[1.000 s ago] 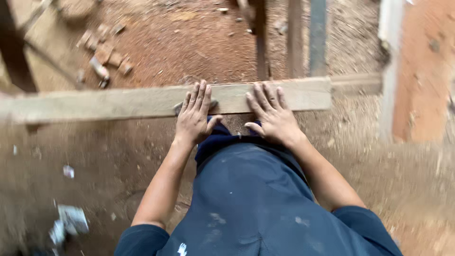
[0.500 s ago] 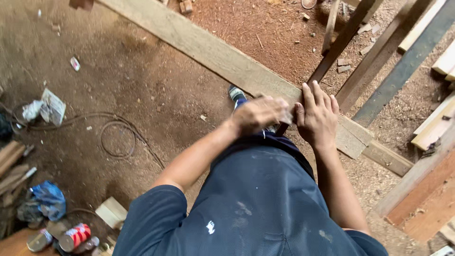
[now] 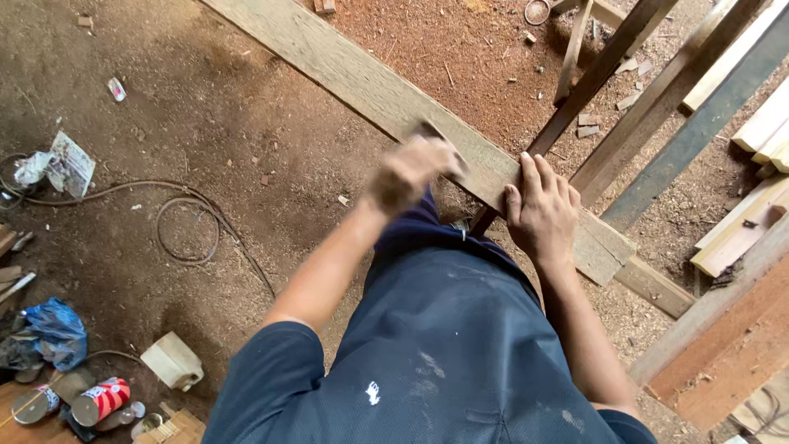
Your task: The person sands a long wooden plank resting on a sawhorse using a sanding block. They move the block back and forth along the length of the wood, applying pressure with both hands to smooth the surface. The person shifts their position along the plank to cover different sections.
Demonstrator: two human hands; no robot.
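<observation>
head view: on the long wooden plank (image 3: 362,78), the left hand (image 3: 408,171), flat a second ago, now blurs, curled around something dark, while the right hand (image 3: 542,210) stays open, pressing beside it.

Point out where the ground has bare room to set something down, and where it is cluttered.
Bare dirt lies between the plank and the looped cable, left of the left hand. Red sawdust ground beyond the plank is mostly free. Crowded: the lower left corner with cans and a blue bag, and the stacked timber beside the right hand.
</observation>
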